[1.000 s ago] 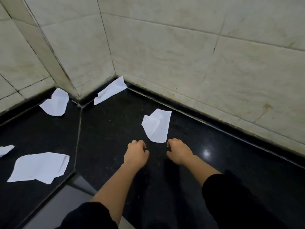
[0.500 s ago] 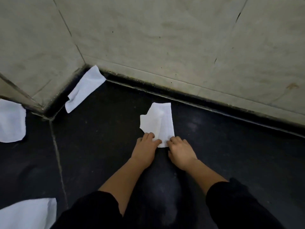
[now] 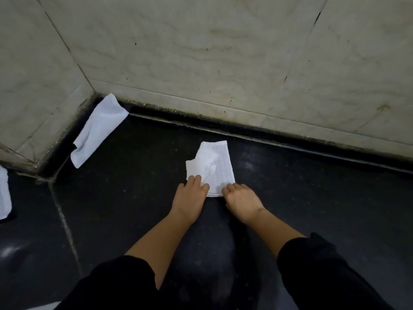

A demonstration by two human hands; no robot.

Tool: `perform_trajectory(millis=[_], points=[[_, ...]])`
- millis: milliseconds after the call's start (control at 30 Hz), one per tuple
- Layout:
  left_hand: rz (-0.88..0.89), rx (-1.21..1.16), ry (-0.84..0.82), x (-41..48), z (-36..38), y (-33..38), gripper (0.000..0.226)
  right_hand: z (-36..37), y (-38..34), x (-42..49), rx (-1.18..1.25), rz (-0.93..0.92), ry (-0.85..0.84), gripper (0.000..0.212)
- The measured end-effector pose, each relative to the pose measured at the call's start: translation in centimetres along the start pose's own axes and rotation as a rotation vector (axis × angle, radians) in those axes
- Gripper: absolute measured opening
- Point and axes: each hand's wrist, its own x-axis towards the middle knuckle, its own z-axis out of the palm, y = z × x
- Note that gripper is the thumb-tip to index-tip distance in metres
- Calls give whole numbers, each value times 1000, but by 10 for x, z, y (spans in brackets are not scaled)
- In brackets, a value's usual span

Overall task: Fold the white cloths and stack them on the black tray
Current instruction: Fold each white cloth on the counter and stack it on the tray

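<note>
l hand: fingers + thumb lie close together on the near-left edge of the middle cloth; cant tell if they pinch it or just press. r hand: fingers curled narrow over that cloth's near-right corner, gripping it as far as i can see. neither hand touches anything else. 2 black sleeves sit nearer the camera than the middle cloth.

middle cloth lies on the black surface, rumpled: left part bunched w/ a flap sticking out, right part flatter. no neat fold yet. the wall runs just beyond the middle cloth, not touching it.

progress, my read: early. the step in hand looks like squaring up or starting the 1st fold on the middle cloth. no folded cloth or stack in view, and the black tray isnt in view, so cant say if anything sits on it. left to do: fold this one, fetch + fold the others, stack all on the tray.

count:
- white cloths: 3 in view. middle cloth; corner cloth well left of and beyond the middle cloth, leaning on the wall base; edge cloth far left of the middle cloth, cut by the frame.
- hands: 2.
- trays: 0 seen.
- pale strip near-left of the middle cloth, at the bottom edge: cant tell what it is.
</note>
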Motion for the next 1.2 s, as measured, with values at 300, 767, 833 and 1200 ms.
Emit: perform_trajectory(millis=[300,767,833,1200], points=[[-159,-153,-1,-12,-23,-5,27,-60,28,-32,759,355,126,13],[-304,-713,460,-27,-120,0,17,-121,107,-63,866,502,405,16],[-294,-769,549,-29,-129,3,17,-130,117,-67,971,495,424,16],[-100,-1120,315,-73,-126,10,13,-142,135,-130,1491,502,22,6]])
